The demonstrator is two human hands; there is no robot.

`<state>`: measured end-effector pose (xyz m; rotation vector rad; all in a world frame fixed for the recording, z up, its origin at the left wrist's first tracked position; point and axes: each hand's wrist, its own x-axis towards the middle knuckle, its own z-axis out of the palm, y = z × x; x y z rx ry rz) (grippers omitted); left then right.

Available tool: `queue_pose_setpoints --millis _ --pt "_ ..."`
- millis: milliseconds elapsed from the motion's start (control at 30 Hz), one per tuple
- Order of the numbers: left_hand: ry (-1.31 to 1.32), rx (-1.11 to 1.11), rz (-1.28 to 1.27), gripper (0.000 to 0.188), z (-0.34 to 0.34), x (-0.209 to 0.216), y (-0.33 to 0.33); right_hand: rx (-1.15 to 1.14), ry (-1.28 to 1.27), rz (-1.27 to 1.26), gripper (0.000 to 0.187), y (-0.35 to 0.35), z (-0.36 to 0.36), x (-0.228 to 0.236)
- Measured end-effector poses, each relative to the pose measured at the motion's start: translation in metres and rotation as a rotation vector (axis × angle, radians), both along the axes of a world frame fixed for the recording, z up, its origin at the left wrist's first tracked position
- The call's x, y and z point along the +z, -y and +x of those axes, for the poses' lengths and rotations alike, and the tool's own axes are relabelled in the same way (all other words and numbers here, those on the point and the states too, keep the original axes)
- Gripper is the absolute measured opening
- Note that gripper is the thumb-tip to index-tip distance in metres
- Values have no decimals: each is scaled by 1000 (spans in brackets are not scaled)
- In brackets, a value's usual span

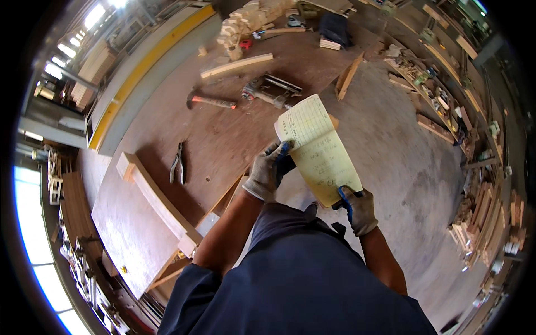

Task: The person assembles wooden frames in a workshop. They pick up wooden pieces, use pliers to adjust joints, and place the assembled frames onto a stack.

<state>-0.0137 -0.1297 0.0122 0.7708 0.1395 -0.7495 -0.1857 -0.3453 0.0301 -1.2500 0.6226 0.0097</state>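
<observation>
Both narrow | left grip (265, 173): pinching notebook (319, 158) by left edge | right grip (362, 212): lower corner

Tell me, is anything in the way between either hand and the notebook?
Only the gloves: the left hand grips the notebook at its left edge, the right hand near its lower right corner. The hammer and pliers lie clear, off to the left.

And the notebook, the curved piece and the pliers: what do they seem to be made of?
Notebook: matte paper, by its yellowish, ruled pages. Curved piece: probably bare wood, being pale tan without strong gloss. Pliers: likely dark metal, given their slim arms; handle covering unclear.
</observation>
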Motion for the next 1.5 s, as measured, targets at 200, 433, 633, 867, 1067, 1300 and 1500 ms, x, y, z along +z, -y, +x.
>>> queue_pose_setpoints --millis 200,433,633,867,1067,1300,1500 --pt "-101 -421 39 68 2 3 28 -178 -21 -80 30 4 4 0" --pt "-10 -241 -86 41 68 -22 57 -227 -62 -109 29 -2 -1 -8" --pt "1331 -464 424 35 89 25 75 -364 -24 113 25 -17 17 -6" --pt "1599 -647 413 55 104 16 82 -467 88 168 28 -20 29 -11" --pt "927 -610 201 39 106 0 106 -457 43 -87 24 -13 10 -40" --pt "430 -574 320 51 96 -37 154 -386 -116 -107 26 38 22 -21" --pt "425 -524 395 40 57 -74 224 -629 182 207 50 119 -25 -125"
